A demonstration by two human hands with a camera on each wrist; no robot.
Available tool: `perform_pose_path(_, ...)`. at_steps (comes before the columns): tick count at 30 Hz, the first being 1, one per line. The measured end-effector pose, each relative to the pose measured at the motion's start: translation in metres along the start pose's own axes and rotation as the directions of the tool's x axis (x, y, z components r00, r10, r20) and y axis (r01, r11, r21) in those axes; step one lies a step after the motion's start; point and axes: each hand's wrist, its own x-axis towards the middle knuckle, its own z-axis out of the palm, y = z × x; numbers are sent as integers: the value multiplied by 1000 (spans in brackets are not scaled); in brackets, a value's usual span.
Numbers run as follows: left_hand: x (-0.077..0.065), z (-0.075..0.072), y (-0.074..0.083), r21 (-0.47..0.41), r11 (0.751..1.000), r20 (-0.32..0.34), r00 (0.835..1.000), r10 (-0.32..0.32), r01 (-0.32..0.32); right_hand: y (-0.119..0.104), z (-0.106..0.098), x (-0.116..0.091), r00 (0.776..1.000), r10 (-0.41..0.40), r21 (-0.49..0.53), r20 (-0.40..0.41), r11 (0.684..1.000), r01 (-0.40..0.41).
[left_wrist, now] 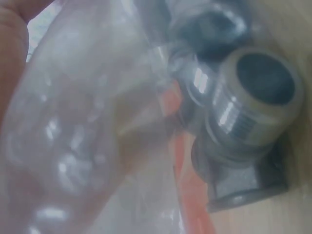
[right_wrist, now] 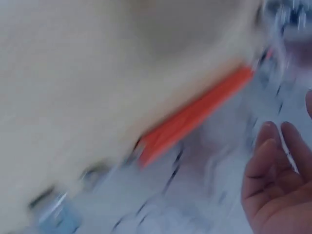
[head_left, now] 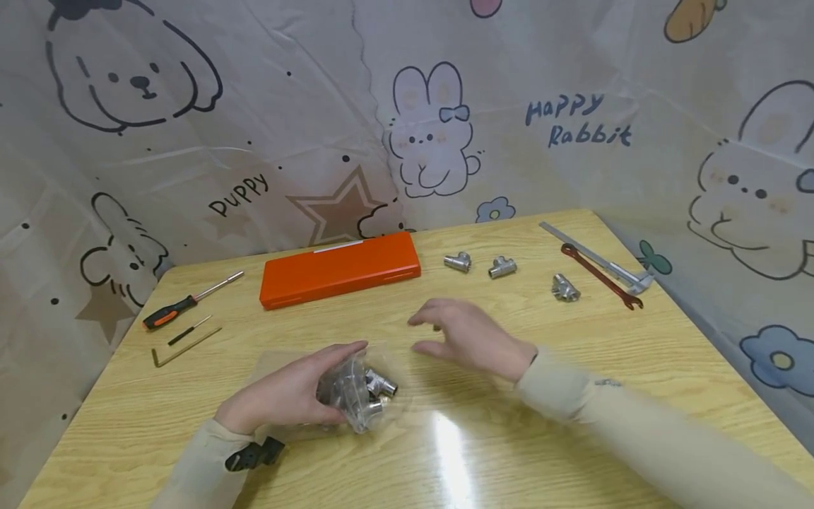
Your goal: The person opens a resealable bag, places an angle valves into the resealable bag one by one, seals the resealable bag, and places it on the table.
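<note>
My left hand [head_left: 292, 385] grips a clear plastic bag [head_left: 351, 399] low over the front middle of the table. Silvery metal tee fittings [head_left: 381, 383] show at the bag's right end. Close up in the left wrist view, a tee fitting [left_wrist: 256, 97] with a threaded end lies beside the crinkled film. To the right of the bag, my right hand [head_left: 470, 336] hovers with fingers loosely bent and thumb apart, nothing between them. The right wrist view is blurred but also shows this hand [right_wrist: 278, 185] holding nothing.
Beyond the hands lies a red case [head_left: 340, 270]. Right of it are three tee fittings, one nearest the case [head_left: 458, 262]. A caliper [head_left: 591, 254] and a red-brown wrench [head_left: 600, 276] lie far right. At left are a screwdriver [head_left: 172, 312], a small black-handled tool [head_left: 184, 334] and a hex key [head_left: 187, 348].
</note>
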Motion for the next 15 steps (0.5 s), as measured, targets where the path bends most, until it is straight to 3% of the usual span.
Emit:
perform_pose_path(2,0,0,1,4,1000,1,1000,-6,6,22,-23,-1,989,146,29,-19,989,-146)
perform_pose_path(3,0,-1,2,8,1000,0,1000,-6,6,34,-34,-1,973,229,42,-25,973,-228)
perform_pose_path(7,0,-2,3,23,1000,-9,1000,-18,18,84,-65,1,871,490,101,-35,869,-484)
perform_pose_path(9,0,-1,3,22,999,-9,1000,-30,30,106,-70,1,824,566,99,-32,822,-561)
perform_pose_path(12,0,0,4,15,999,-6,999,-32,32,130,-65,1,770,638,75,-20,769,-635)
perform_pose_path(15,1,0,4,11,1000,-4,1000,-18,18,141,-56,5,737,676,28,-4,737,-675)
